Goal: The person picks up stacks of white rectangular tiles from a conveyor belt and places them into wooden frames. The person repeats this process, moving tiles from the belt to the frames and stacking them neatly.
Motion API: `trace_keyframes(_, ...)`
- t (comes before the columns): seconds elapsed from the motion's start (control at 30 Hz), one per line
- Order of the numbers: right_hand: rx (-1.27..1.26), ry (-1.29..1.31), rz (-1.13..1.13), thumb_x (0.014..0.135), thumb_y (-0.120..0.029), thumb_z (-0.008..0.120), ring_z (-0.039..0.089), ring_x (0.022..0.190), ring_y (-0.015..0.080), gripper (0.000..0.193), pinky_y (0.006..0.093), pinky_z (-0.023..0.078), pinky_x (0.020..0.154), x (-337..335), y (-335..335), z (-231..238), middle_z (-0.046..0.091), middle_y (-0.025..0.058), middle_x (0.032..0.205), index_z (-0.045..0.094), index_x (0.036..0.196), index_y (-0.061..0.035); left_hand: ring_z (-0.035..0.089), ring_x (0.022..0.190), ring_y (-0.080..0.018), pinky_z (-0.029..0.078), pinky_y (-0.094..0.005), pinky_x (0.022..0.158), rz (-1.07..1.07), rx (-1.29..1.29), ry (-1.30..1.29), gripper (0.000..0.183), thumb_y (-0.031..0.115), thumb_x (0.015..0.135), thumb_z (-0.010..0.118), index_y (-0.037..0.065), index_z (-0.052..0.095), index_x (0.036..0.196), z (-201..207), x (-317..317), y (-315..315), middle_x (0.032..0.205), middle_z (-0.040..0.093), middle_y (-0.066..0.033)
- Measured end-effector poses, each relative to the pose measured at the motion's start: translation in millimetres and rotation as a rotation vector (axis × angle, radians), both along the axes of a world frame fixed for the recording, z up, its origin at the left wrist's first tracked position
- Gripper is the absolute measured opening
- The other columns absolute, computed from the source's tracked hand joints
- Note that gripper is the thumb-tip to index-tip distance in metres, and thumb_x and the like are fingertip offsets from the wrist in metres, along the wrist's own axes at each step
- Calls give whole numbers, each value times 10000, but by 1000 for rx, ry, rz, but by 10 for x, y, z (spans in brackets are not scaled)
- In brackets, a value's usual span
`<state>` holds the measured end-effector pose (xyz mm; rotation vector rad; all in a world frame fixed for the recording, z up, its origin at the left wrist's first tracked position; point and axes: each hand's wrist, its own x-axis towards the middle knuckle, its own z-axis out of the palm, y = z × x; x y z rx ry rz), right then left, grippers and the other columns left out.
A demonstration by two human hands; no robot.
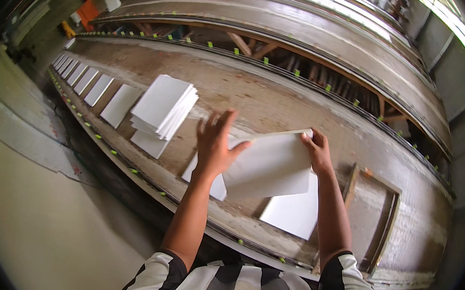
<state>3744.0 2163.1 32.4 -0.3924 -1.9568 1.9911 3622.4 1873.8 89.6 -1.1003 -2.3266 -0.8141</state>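
Between my hands a white sheet [275, 166] is lifted at a tilt over the long table [270, 106]. Its upper right corner is pinched by my right hand [319, 152]. At its left edge, my left hand [213, 146] has its fingers spread, the thumb lying by the sheet; whether it touches cannot be made out. Under the raised sheet two flat white sheets show in part, one by my left wrist [218, 189] and a larger one [291, 212] by my right forearm. To the left stands an uneven stack of white sheets [162, 105].
A row of single white sheets [120, 105] runs along the table's near edge to the far left. A wooden frame [394, 216] lies at the right. Rails with green tabs [266, 61] border the table. Another long table [311, 27] stands behind it.
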Motion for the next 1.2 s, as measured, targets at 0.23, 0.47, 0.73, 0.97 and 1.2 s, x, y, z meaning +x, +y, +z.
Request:
trace_keyframes(0.23, 665, -155, -312, 893, -332, 775, 655, 1095, 296, 487, 443, 496, 953, 1485, 662, 488, 700, 192, 1091, 650, 1227, -1, 625, 793, -106, 504, -314, 732, -290, -14, -859, 416, 381, 1014, 637, -21, 712, 1089, -418, 1354, 1436, 812, 717, -102)
trace_keyframes(0.47, 692, -250, -887, 872, -278, 791, 386, 1385, 454, 839, 502, 348, 1156, 3310, 1006, -200, 342, 272, 1513, 315, 1529, -65, 548, 764, -82, 481, -291, 722, -249, 244, -978, 378, 348, 1018, 648, -24, 710, 1048, -1111, 2736, 2487, 807, 664, -18)
trace_keyframes(0.73, 329, -375, -989, 937, -208, 728, 584, 1278, 408, 746, 455, 451, 1074, 4456, 1279, -868, 578, 269, 1393, 318, 1559, -202, 636, 857, -169, 509, -322, 799, -206, 232, -1054, 419, 379, 1019, 627, -27, 698, 1094, -1567, 3795, 3148, 881, 705, -97)
trace_keyframes(0.97, 411, -544, -954, 914, -247, 737, 617, 1209, 434, 790, 473, 479, 1022, 4880, 1838, -1405, 630, 246, 1333, 312, 1579, -254, 361, 1417, -460, 331, -560, 1149, -92, -257, -725, 773, 558, 948, 635, 139, 378, 1544, -2125, 3934, 2913, 1565, 340, -266)
trace_keyframes(1.2, 342, -699, -812, 907, -302, 739, 604, 1234, 424, 817, 471, 472, 1034, 4798, 1906, -1751, 633, 234, 1334, 296, 1592, -270, 244, 1500, -463, 275, -578, 1184, -85, -475, -615, 891, 575, 966, 588, 143, 180, 1629, -2461, 4073, 2704, 1620, 339, -171)
